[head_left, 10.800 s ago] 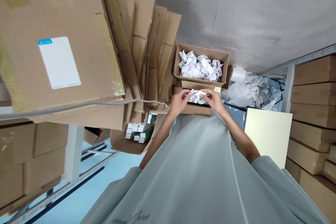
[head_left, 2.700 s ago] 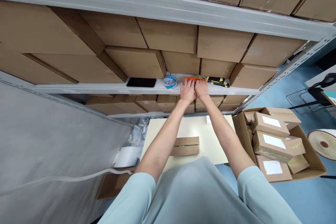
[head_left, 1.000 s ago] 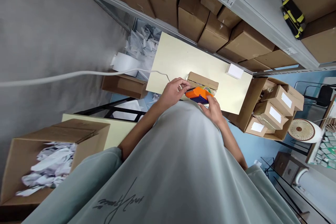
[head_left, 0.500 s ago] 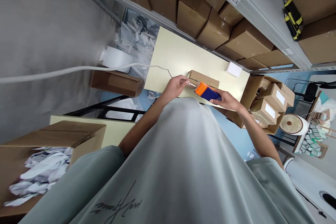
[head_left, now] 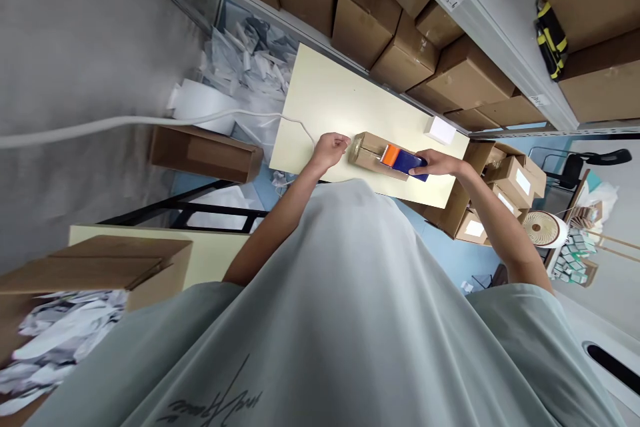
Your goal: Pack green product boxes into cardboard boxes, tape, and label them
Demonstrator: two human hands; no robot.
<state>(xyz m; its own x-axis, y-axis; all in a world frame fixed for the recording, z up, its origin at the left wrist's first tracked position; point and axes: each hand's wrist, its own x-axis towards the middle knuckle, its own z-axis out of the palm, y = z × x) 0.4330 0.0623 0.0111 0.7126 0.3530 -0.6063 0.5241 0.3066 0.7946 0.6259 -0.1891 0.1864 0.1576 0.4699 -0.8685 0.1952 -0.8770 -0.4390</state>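
Observation:
My right hand (head_left: pixel 434 163) grips an orange and dark blue tape dispenser (head_left: pixel 409 163), which is over the right part of a long, narrow cardboard box (head_left: pixel 379 145). That box lies on a pale yellow table (head_left: pixel 320 90), and clear tape shines at its left end. Just left of this end is my left hand (head_left: pixel 330 149), its fingers curled together. Anything between those fingertips is too small to make out. A white cable (head_left: pixel 240 112) runs across the table's left edge towards the left hand.
A small white box (head_left: pixel 440 130) stands at the table's far right. Behind the table, cardboard boxes (head_left: pixel 405 57) fill a shelf. An open carton of smaller boxes (head_left: pixel 510 177) is on the right. To the left are a white roll (head_left: pixel 203 105) and an open cardboard box (head_left: pixel 205 152).
The tape dispenser has moved from in front of the box to over it, slightly right. My left hand has drawn left, away from the dispenser.

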